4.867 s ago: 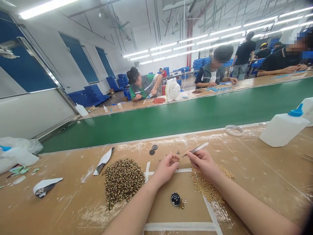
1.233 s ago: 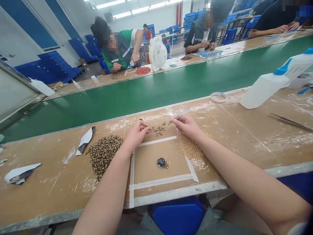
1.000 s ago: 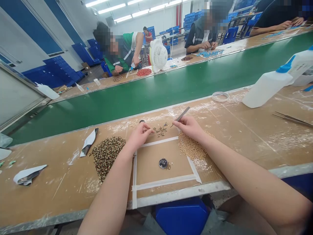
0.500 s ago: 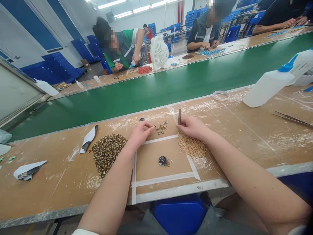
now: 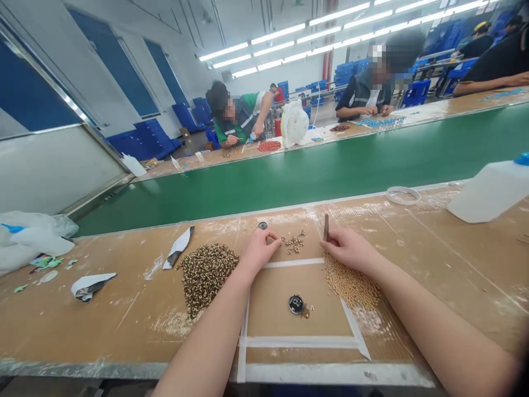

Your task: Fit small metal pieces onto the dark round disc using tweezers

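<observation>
My left hand [image 5: 259, 249] rests on the brown worktop with thumb and forefinger pinched on a tiny piece I cannot make out. My right hand [image 5: 350, 249] grips metal tweezers [image 5: 326, 226] that point up and away, at the top of a pile of small tan beads [image 5: 351, 284]. Between the hands lie a few small finished pieces [image 5: 294, 242]. A heap of dark spotted beads [image 5: 204, 271] sits left of my left forearm. A black round cap [image 5: 296, 304] lies inside a square marked with white tape [image 5: 302, 342].
A green conveyor belt [image 5: 314, 171] runs behind the worktop. Across it, other people sit working beside a white fan [image 5: 294, 123]. A white bottle with a blue cap [image 5: 491, 190] and a tape ring [image 5: 402, 195] stand at right. Paper scraps [image 5: 90, 285] and plastic bags [image 5: 33, 240] lie at left.
The view has tilted up, so the worktop edge sits lower. The tweezers in my right hand swung from slanting right to nearly upright. Both hands stay near the small pieces.
</observation>
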The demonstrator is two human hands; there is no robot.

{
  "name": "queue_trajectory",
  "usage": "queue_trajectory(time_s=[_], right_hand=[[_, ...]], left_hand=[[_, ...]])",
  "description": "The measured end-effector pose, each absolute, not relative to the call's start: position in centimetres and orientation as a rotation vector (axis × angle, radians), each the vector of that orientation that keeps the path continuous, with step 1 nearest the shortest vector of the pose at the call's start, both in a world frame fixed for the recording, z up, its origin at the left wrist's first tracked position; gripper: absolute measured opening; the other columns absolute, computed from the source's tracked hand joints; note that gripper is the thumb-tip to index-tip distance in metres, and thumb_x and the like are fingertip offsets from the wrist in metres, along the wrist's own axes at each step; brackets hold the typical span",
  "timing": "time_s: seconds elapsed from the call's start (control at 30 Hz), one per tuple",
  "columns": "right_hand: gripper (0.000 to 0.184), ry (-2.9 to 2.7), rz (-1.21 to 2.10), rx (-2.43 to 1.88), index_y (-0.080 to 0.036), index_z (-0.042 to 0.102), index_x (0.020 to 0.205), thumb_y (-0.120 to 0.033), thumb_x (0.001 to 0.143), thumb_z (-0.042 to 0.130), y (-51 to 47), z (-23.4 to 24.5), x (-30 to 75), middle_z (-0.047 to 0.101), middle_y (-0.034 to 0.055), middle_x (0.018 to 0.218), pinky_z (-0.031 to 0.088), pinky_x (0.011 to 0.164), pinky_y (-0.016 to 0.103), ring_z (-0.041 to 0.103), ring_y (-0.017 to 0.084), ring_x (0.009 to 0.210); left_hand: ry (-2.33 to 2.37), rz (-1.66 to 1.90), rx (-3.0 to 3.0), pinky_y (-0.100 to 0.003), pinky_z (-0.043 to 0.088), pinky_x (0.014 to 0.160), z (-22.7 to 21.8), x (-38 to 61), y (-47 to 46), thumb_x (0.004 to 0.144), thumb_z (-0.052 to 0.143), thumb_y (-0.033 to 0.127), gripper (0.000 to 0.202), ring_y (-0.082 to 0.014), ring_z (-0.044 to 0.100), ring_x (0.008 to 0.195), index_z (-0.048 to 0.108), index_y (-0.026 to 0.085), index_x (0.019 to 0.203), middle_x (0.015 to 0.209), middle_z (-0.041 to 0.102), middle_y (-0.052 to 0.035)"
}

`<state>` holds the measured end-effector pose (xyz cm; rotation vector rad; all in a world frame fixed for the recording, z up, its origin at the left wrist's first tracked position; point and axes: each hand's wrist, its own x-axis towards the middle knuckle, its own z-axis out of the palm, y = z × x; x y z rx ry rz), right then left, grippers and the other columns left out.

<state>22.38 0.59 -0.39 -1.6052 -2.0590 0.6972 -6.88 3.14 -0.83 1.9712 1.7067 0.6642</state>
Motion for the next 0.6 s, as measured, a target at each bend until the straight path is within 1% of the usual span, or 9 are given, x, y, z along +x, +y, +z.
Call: queue_trajectory(time_s=[0.07, 0.17, 0.27, 0.37, 0.43, 0.5, 0.57, 0.6], right_hand=[[0.033, -1.974, 0.779, -1.482, -0.02, 0.062, 0.071, -0.044, 0.092, 0.056, 0.5, -0.6, 22.0, 0.061, 0.0032, 0.065, 0.034, 0.06, 0.033, 0.054, 0.021, 0.063], [0.037, -1.736, 0.973, -1.24, -0.019, 0.072, 0.083, -0.053, 0.092, 0.06, 0.1, -0.6, 21.0, 0.067, 0.0053, 0.074, 0.04, 0.063, 0.033, 0.058, 0.021, 0.068], [0.042, -1.571, 1.078, -1.125, -0.018, 0.075, 0.088, -0.058, 0.088, 0.067, -0.7, -0.5, 20.1, 0.063, 0.0031, 0.066, 0.036, 0.056, 0.03, 0.051, 0.017, 0.059], [0.042, -1.55, 1.082, -1.082, -0.016, 0.076, 0.087, -0.058, 0.087, 0.07, -1.2, -0.5, 19.7, 0.058, 0.0012, 0.061, 0.033, 0.052, 0.028, 0.046, 0.014, 0.054], [0.041, -1.549, 1.064, -1.069, -0.016, 0.077, 0.086, -0.057, 0.087, 0.071, -1.3, -0.6, 19.7, 0.061, 0.0021, 0.063, 0.034, 0.052, 0.027, 0.049, 0.014, 0.056], [0.041, -1.537, 1.044, -1.075, -0.016, 0.077, 0.086, -0.056, 0.088, 0.071, -1.2, -0.8, 19.8, 0.065, 0.0038, 0.067, 0.038, 0.054, 0.027, 0.055, 0.016, 0.06], [0.041, -1.53, 1.026, -1.099, -0.016, 0.078, 0.088, -0.057, 0.087, 0.071, -1.0, -0.9, 19.8, 0.07, 0.0057, 0.073, 0.044, 0.058, 0.029, 0.062, 0.02, 0.067], [0.041, -1.529, 1.02, -1.116, -0.017, 0.079, 0.09, -0.057, 0.087, 0.072, -0.9, -0.9, 19.8, 0.073, 0.0066, 0.077, 0.047, 0.061, 0.03, 0.065, 0.022, 0.071]], left_hand=[[1.723, 0.741, 1.959, -0.035, 0.045, 0.081, -0.4, -6.6, 2.8, 0.088, 0.068, 0.052, 0.028, -0.0235, 0.059, 0.09, 0.075, 0.025, 0.093, 0.1, 0.064, -0.0072], [1.627, 0.862, 1.854, -0.033, 0.044, 0.078, 0.5, -5.5, 1.9, 0.089, 0.066, 0.054, 0.032, -0.0222, 0.057, 0.086, 0.073, 0.023, 0.091, 0.093, 0.063, -0.0059], [1.3, 0.772, 1.619, -0.029, 0.042, 0.072, 1.2, -4.0, 0.4, 0.09, 0.064, 0.06, 0.044, -0.0175, 0.055, 0.079, 0.076, 0.019, 0.099, 0.096, 0.07, -0.0064], [1.047, 0.655, 1.393, -0.024, 0.033, 0.061, 1.2, -2.7, -0.9, 0.09, 0.063, 0.065, 0.055, -0.0085, 0.045, 0.065, 0.077, 0.014, 0.106, 0.102, 0.072, -0.008], [0.963, 0.635, 1.283, -0.023, 0.025, 0.055, 0.9, -2.3, -1.2, 0.086, 0.068, 0.066, 0.057, -0.004, 0.036, 0.056, 0.075, 0.012, 0.103, 0.103, 0.071, -0.0084], [0.913, 0.643, 1.216, -0.023, 0.019, 0.052, 0.6, -2.1, -1.2, 0.084, 0.072, 0.064, 0.055, -0.0017, 0.031, 0.052, 0.073, 0.012, 0.101, 0.102, 0.07, -0.0077], [0.916, 0.675, 1.194, -0.023, 0.018, 0.051, 0.4, -2.2, -0.9, 0.084, 0.073, 0.062, 0.051, -0.0011, 0.029, 0.05, 0.071, 0.013, 0.1, 0.099, 0.07, -0.0058], [0.944, 0.7, 1.203, -0.023, 0.019, 0.051, 0.4, -2.3, -0.7, 0.085, 0.072, 0.06, 0.049, -0.0015, 0.029, 0.05, 0.071, 0.013, 0.099, 0.098, 0.07, -0.0049]])
